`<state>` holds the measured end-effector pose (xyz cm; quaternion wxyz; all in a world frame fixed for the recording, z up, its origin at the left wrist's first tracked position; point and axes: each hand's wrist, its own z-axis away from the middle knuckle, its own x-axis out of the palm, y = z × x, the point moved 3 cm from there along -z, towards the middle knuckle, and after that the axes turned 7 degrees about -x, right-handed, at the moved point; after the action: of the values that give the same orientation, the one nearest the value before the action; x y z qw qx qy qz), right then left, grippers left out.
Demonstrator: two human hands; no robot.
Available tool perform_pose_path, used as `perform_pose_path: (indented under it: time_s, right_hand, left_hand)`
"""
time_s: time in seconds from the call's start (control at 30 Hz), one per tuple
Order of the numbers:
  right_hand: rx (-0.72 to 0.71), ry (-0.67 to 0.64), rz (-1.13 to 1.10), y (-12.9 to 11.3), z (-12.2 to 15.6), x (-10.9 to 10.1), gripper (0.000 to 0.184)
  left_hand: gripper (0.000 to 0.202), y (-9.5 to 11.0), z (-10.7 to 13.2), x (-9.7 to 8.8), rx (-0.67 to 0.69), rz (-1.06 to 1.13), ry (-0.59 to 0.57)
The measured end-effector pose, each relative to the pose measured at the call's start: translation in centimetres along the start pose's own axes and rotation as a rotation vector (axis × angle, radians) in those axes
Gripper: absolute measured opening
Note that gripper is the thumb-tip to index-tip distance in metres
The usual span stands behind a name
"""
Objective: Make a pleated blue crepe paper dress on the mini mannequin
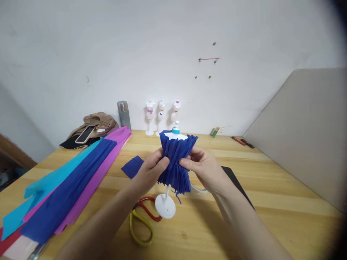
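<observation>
A small white mannequin stand (165, 206) is held above the wooden table, wrapped in pleated dark blue crepe paper (175, 162) like a skirt. My left hand (150, 169) pinches the paper at the waist from the left. From the right, my right hand (202, 167) pinches the same pleats, fingers closed. The mannequin's white top with a teal collar (176, 131) shows above the paper.
Long crepe sheets in cyan, blue and magenta (70, 187) lie at the left. A blue paper scrap (132, 166) and scissors with red and yellow handles (142, 220) lie near me. Three small mannequins (161, 115), a flask (124, 115), a phone on a bag (85, 133) stand at the back.
</observation>
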<state>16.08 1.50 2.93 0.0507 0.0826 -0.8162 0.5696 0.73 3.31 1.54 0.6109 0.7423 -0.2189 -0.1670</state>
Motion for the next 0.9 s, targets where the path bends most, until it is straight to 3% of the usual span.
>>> perform_pose_path:
  time_s: [0.27,0.53,0.73,0.9]
  right_hand:
    - [-0.055,-0.049,0.043,-0.5,0.0,0.1,0.03]
    - [-0.092,-0.016,0.14,-0.3,-0.3,-0.6,0.041]
    - [-0.047,-0.275,0.072,0.4,-0.4,-1.0,0.031]
    - [0.116,-0.34,0.01,1.8,-0.1,-2.0,0.039]
  left_hand:
    - [0.045,0.4,0.1,-0.1,0.008,-0.071,-0.045]
    - [0.043,0.4,0.1,-0.3,-0.009,-0.1,-0.032]
    - [0.043,0.0,0.2,0.1,-0.049,-0.054,-0.106]
    - [0.041,-0.9,0.1,0.8,-0.121,-0.033,-0.179]
